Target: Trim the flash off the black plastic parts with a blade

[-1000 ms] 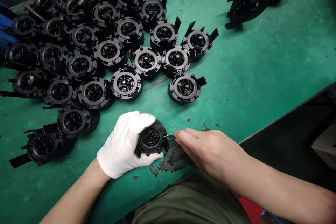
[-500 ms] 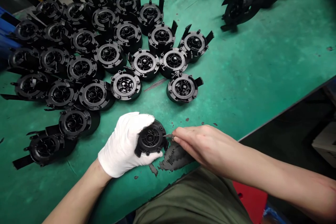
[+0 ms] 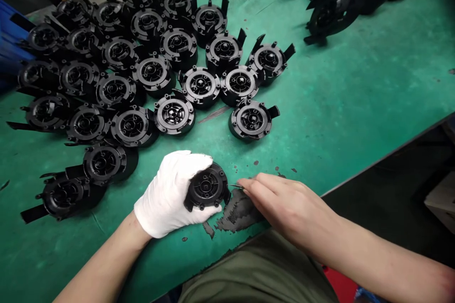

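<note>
My left hand [image 3: 170,194], in a white glove, is wrapped round a round black plastic part [image 3: 207,187] near the front edge of the green table [image 3: 355,104]. My bare right hand [image 3: 284,203] pinches a small thin blade [image 3: 235,186] whose tip touches the right rim of that part. A dark pile of black shavings [image 3: 238,213] lies on the table just under the blade. Several alike black round parts [image 3: 142,71], some with blades sticking out, lie in rows behind my left hand.
More black parts [image 3: 334,9] lie at the far right of the table. A blue bin edge [image 3: 10,42] shows at the far left. The table's front edge [image 3: 391,151] runs diagonally on the right, with dark floor beyond. My olive-clad lap [image 3: 256,270] is below.
The right hand drew the blade slightly back along the part's rim. The left hand kept its hold, and the view shifted a little.
</note>
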A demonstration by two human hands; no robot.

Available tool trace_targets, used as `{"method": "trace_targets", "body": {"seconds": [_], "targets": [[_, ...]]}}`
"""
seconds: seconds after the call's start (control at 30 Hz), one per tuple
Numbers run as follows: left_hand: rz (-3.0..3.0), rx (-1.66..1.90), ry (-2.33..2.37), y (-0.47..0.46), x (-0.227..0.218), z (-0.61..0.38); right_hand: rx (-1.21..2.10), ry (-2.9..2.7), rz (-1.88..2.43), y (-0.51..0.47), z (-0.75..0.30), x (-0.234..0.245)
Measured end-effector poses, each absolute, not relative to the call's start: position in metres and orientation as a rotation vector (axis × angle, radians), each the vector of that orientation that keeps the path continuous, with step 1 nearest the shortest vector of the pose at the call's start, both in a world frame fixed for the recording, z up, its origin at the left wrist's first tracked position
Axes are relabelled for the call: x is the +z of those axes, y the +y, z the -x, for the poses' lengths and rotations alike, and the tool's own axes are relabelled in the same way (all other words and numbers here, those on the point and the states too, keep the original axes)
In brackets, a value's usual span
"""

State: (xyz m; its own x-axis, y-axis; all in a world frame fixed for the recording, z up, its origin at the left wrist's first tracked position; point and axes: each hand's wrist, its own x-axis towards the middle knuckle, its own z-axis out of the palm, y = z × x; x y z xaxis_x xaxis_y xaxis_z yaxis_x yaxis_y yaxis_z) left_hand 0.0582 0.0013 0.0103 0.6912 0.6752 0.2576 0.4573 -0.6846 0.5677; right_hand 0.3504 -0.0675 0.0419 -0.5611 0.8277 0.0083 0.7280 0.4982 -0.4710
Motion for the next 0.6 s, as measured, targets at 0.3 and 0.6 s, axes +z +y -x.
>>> {"method": "trace_targets", "body": {"seconds": [0.3,0.6], "targets": [[-2.415,0.61,0.891,0.0,0.01,-0.056,0.349,-2.547,1.168,-0.066,-0.349,0.047],[-2.402,0.611,0.892,-0.001,0.011,-0.056,0.003,-2.689,1.105,-0.067,-0.34,0.054]]}}
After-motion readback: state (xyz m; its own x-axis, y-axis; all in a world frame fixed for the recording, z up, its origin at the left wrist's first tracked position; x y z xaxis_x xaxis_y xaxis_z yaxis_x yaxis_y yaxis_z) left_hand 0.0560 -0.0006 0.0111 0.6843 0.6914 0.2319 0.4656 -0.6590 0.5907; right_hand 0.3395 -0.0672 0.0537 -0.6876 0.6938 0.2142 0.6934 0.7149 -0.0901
